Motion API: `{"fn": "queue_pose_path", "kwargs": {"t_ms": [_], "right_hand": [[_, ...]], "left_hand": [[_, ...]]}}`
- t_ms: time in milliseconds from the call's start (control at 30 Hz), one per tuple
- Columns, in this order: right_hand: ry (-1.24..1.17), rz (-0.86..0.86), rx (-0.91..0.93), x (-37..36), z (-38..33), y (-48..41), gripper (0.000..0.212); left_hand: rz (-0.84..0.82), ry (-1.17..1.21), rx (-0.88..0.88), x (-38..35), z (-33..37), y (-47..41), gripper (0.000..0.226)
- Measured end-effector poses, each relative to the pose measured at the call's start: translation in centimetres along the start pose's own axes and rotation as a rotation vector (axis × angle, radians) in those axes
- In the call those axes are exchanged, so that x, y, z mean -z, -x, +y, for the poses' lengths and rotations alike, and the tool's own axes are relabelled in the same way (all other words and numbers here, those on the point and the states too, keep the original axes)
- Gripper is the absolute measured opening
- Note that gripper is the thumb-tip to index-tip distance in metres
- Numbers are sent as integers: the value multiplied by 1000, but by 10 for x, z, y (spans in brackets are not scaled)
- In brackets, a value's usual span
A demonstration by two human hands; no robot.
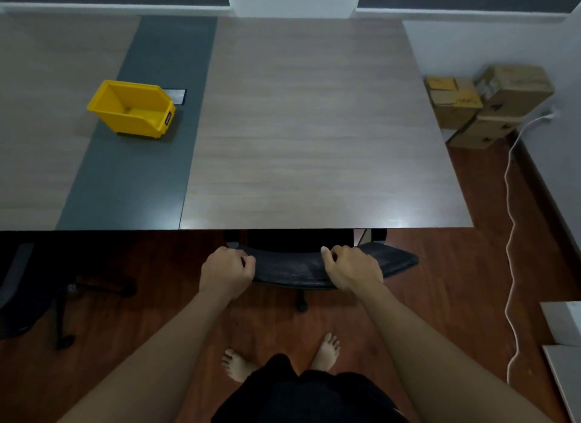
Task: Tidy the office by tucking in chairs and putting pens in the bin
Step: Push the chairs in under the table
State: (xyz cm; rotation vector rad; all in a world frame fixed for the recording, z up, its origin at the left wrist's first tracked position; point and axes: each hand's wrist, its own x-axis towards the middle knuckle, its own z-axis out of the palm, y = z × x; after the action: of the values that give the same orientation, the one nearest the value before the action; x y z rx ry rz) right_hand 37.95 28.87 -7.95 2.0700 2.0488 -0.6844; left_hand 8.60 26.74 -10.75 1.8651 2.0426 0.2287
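A black mesh-backed office chair [292,270] stands at the near edge of the wooden desk [314,123], its seat hidden under the desktop. My left hand [228,271] grips the left end of the chair's backrest top. My right hand [350,270] grips the same backrest further right. A yellow plastic bin [133,109] sits on the desk's dark grey centre strip at the left, and it looks empty. No pens are visible.
A second dark chair [19,293] stands out from the desk at the far left. Cardboard boxes [490,101] are stacked by the right wall, and a white cable [511,234] trails along the wooden floor. My bare feet are just behind the chair.
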Motion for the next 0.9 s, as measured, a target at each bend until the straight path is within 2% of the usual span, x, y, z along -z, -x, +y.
{"fn": "queue_pose_path", "kwargs": {"t_ms": [300,533,667,767,900], "right_hand": [[20,-39,-22,6,7,-19,61],[5,-31,2,13,3,-21,55],[-59,-52,31,13,-3,-25,58],[-178,-21,94,20,-31,-32,56],[-249,-39,264,31,-106,-38,57]], "left_hand": [[-29,-6,51,-1,9,-20,36],[17,-45,145,-10,19,-15,43],[-25,166,185,8,16,-12,45],[-16,282,213,32,-9,-2,51],[54,293,310,67,-71,21,54]]}}
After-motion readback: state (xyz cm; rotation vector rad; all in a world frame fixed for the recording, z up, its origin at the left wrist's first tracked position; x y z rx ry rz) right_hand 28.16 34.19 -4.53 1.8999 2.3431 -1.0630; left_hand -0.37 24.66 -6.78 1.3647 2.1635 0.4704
